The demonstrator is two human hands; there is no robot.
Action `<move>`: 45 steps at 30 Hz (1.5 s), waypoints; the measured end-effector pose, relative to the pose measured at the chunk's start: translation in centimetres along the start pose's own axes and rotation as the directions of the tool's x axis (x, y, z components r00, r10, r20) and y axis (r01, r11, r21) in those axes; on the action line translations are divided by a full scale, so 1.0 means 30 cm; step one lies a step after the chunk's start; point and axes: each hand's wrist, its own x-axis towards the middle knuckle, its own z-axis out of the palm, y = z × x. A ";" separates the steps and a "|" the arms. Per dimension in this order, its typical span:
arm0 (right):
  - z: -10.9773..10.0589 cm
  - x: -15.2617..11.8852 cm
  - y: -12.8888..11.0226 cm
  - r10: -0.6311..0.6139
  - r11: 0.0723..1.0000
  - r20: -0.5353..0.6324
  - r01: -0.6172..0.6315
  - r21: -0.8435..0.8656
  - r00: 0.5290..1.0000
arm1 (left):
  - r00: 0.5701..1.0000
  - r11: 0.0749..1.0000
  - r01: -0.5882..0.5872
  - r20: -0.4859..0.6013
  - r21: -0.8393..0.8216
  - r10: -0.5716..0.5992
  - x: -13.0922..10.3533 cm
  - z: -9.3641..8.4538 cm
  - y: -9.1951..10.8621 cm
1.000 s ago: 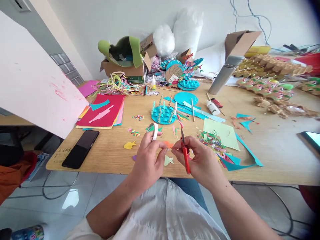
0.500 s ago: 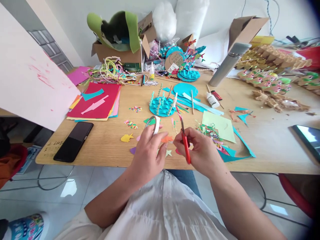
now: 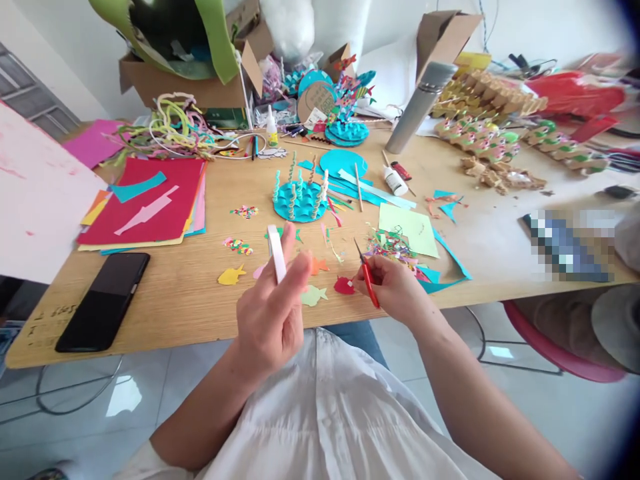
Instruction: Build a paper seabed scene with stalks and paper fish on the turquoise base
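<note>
My left hand (image 3: 270, 317) is raised above the table's front edge, with a roll of white tape (image 3: 277, 255) held among its fingers, seen edge-on. Red-handled scissors (image 3: 369, 281) are gripped in my right hand (image 3: 395, 287), their blades pointing up and away from me. Right beside its fingertips lies a red paper fish (image 3: 344, 285) with a small pale square on it. Around my hands are a pale green fish (image 3: 314, 295), an orange fish (image 3: 319, 266) and a yellow fish (image 3: 231, 275). Beyond them stands a blue disc (image 3: 300, 203) bearing twisted upright sticks.
At left lie a black phone (image 3: 104, 300) and stacked coloured paper (image 3: 143, 203). Paper scraps (image 3: 393, 243) and a light green sheet (image 3: 409, 228) are at right. A glue bottle (image 3: 395, 180) and a grey flask (image 3: 421, 107) stand farther back. Someone sits at the far right.
My view has swung right. My left hand has turned upward with the tape roll, apart from my right. My right hand has brought the scissors beside the red fish. A person appears at right.
</note>
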 end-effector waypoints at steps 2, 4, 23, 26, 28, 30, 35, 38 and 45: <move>0.005 0.003 -0.005 -0.006 1.000 0.020 0.006 -0.029 1.000 | 0.993 0.993 -0.087 0.086 0.082 0.080 0.009 0.001 -0.002; 0.006 0.010 -0.007 -0.018 0.997 0.038 0.021 -0.079 0.999 | 0.975 0.973 -0.160 0.182 0.169 0.128 0.014 0.010 -0.005; -0.062 0.128 -0.054 -0.049 0.930 0.463 0.210 -0.303 0.885 | 0.854 0.730 -0.247 0.498 0.638 -0.147 -0.087 0.154 0.040; -0.065 0.136 -0.062 -0.047 0.921 0.486 0.226 -0.316 0.873 | 0.854 0.715 -0.253 0.498 0.652 -0.152 -0.092 0.164 0.037; -0.066 0.138 -0.061 -0.059 0.918 0.500 0.243 -0.312 0.864 | 0.856 0.708 -0.256 0.495 0.658 -0.151 -0.097 0.171 0.035; -0.066 0.141 -0.055 -0.076 0.915 0.511 0.264 -0.305 0.856 | 0.858 0.702 -0.264 0.493 0.662 -0.143 -0.102 0.177 0.034; -0.065 0.145 -0.041 -0.101 0.916 0.517 0.282 -0.284 0.850 | 0.880 0.701 -0.256 0.461 0.666 -0.116 -0.118 0.191 0.035; -0.064 0.147 -0.038 -0.113 0.921 0.517 0.285 -0.266 0.849 | 0.912 0.714 -0.247 0.406 0.655 -0.058 -0.129 0.193 0.031; -0.070 0.154 -0.036 -0.111 0.926 0.525 0.280 -0.254 0.844 | 0.928 0.793 -0.327 0.334 0.514 0.167 -0.126 0.149 0.032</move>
